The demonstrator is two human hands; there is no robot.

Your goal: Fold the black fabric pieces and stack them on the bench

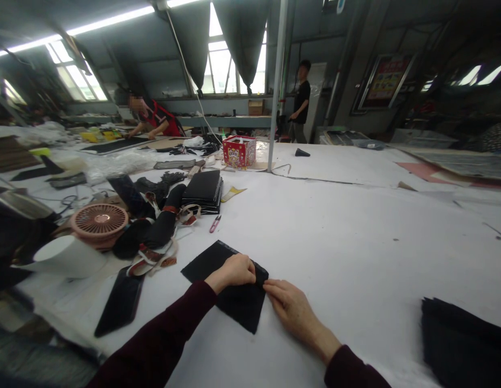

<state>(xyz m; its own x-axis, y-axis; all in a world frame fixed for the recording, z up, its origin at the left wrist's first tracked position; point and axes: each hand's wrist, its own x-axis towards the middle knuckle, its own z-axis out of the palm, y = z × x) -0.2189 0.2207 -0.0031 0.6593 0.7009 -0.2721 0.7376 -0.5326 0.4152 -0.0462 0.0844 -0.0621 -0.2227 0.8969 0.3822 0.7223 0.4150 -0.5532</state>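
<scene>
A square piece of black cloth [240,307] lies flat on the white table in front of me, with a folded strip along its far edge. My left hand [234,270] rests on it, fingers curled down and closed on that folded edge near the right corner. From the right, my right hand [293,307] reaches the same corner, its thumb and fingertips pressed together on the cloth's edge. The undersides of the left fingers are hidden.
Left of the cloth lie a phone [119,302], a pink fan [100,221], thread snips [215,223] and a stack of black pieces [202,193]. More black cloth [462,342] sits at right. A pole [276,86] rises beyond a red box [239,152]. Two people are farther back.
</scene>
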